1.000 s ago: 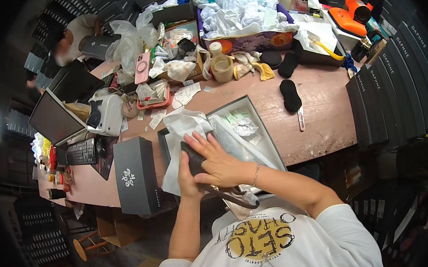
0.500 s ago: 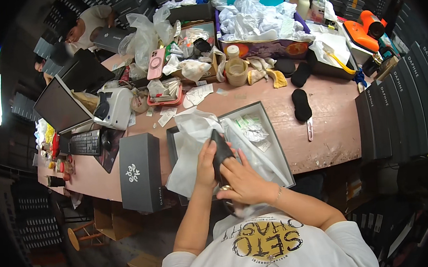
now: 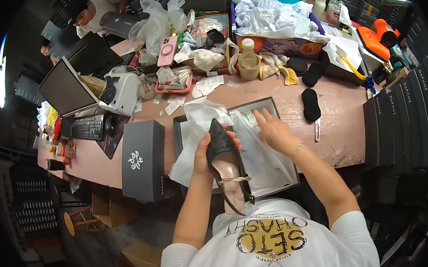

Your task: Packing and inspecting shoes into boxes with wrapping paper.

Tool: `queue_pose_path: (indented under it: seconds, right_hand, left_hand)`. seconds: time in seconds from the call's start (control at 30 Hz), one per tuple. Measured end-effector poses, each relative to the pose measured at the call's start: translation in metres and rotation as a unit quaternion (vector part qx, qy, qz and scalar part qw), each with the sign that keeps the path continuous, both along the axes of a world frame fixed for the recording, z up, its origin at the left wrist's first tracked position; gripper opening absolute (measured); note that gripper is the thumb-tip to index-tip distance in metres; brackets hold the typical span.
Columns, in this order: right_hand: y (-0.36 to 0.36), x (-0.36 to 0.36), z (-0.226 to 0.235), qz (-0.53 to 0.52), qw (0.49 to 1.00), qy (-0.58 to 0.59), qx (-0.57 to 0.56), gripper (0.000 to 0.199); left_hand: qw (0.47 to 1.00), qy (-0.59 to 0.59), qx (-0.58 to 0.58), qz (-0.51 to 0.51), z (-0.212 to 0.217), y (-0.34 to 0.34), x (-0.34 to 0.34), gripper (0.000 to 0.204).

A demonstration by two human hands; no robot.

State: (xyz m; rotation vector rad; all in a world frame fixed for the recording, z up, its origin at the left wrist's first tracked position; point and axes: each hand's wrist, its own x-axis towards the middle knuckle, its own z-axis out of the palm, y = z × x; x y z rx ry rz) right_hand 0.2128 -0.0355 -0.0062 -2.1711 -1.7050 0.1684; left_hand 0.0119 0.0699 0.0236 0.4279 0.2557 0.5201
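Note:
My left hand point(image 3: 203, 154) is closed around a black pointed slingback shoe point(image 3: 220, 143), toe pointing away from me. Its beige insole faces up, and a gold trim crosses the strap. Underneath lies an open grey shoebox point(image 3: 289, 165) lined with white tissue paper point(image 3: 200, 115). At the box's right half, my right hand point(image 3: 279, 135) is open, fingers stretched over a small packet with green print point(image 3: 249, 117), which it partly hides. White wrapping point(image 3: 263, 167) fills the box's near right part. Whether the fingertips touch the packet, I cannot tell.
A dark grey box lid point(image 3: 141, 161) stands left of the shoebox. Black shoe-shaped pads point(image 3: 311, 105) lie at the right, near stacked boxes point(image 3: 380, 127). Behind are a jar point(image 3: 249, 64), a pink phone point(image 3: 167, 51) and a paper-filled carton point(image 3: 280, 44). Another person point(image 3: 99, 15) is at far left.
My right hand has left the shoe and moved right, over the box. The shoe has turned in my left hand, so its insole now shows. The whole view has shifted slightly.

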Motion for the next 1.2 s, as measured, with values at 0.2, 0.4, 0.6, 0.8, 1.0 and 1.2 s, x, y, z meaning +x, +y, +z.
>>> queue_pose_path:
  seconds: [0.2,0.4,0.6,0.8,1.0,1.2]
  right_hand:
    - [0.005,-0.002,-0.009,-0.021,0.999,0.043,-0.007,0.046]
    - [-0.017,-0.055,0.084,0.165,0.938,0.292,0.085,0.045]
    - [-0.012,-0.082,0.063,0.109,0.972,0.205,0.033,0.047]
    - [-0.011,-0.083,0.058,0.174,0.947,0.252,0.098,0.044]
    - [0.014,-0.071,0.054,0.071,0.922,0.352,0.146,0.050]
    - [-0.042,-0.037,0.039,0.104,0.732,0.672,0.031,0.073]
  left_hand:
    - [0.997,0.059,-0.011,0.042,0.001,-0.008,-0.010,0.051]
    - [0.992,0.126,-0.027,0.009,-0.013,-0.006,-0.005,0.044]
    - [0.983,0.179,0.027,0.014,-0.025,-0.001,0.004,0.043]
    - [0.990,0.133,-0.011,-0.038,-0.019,0.014,-0.004,0.043]
    - [0.994,0.102,-0.032,-0.017,-0.011,0.009,-0.004,0.046]
    - [0.975,0.040,-0.124,0.179,0.003,0.025,-0.011,0.047]
